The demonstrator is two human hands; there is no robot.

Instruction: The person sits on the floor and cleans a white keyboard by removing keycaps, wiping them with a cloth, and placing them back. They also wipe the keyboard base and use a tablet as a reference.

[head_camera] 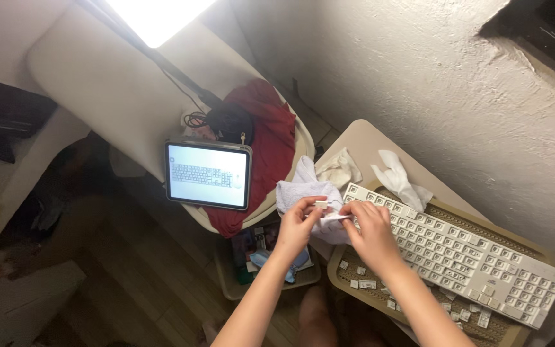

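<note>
L hand (300,223) pinches small keycap (321,204); R hand (369,226) grips wipe (333,218). Cap's light, slippery: you'd hold by edges.

Setting was a room in a home, not a workshop. Evidence: rough white plastered wall (419,71); dark wood-plank floor (136,276); a pale chair (104,83) heaped with red clothing (268,138) and propping a tablet (207,174); a small round-cornered bench (361,138) carrying rags (398,175) and a woven tray (348,266) under a pale keyboard (457,247).
</note>
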